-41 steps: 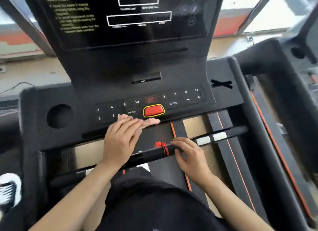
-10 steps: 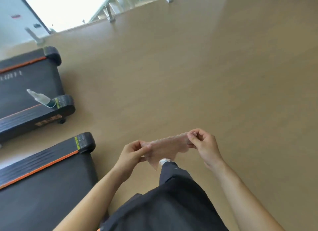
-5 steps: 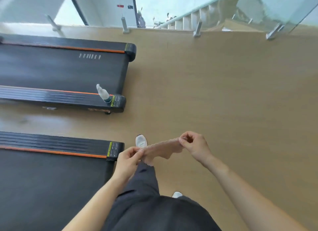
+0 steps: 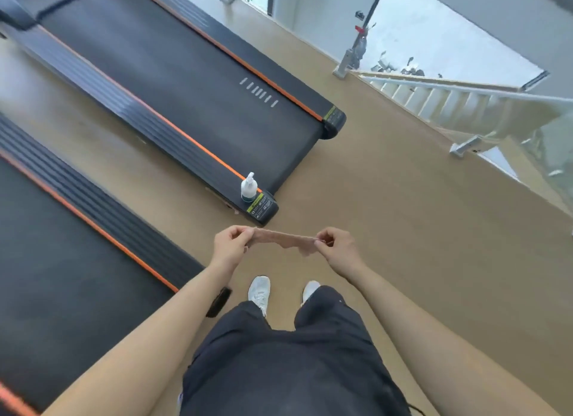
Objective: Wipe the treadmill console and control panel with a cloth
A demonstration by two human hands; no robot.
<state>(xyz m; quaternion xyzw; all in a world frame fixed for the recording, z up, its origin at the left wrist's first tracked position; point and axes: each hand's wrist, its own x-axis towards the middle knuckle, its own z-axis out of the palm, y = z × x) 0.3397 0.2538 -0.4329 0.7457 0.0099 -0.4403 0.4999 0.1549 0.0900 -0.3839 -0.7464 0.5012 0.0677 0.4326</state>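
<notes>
A small pinkish cloth (image 4: pixel 285 240) is stretched flat between my two hands in front of my waist. My left hand (image 4: pixel 231 245) pinches its left end and my right hand (image 4: pixel 336 249) pinches its right end. I stand on the tan floor behind the treadmills, white shoes below the cloth. No console or control panel is in view. A white spray bottle (image 4: pixel 249 187) stands upright on the rear corner of the farther treadmill (image 4: pixel 186 83), a short way beyond my hands.
The nearer treadmill (image 4: pixel 62 245) fills the lower left, its rear end beside my left leg. A strip of floor separates the two decks. A glass railing and a stairwell (image 4: pixel 465 105) lie at the upper right. Bare wooden floor (image 4: pixel 434 245) spreads to the right.
I left the console, where my left hand wiped the button panel, and now stand behind the treadmills. The view has swung right. The cloth is pulled tauter between both hands.
</notes>
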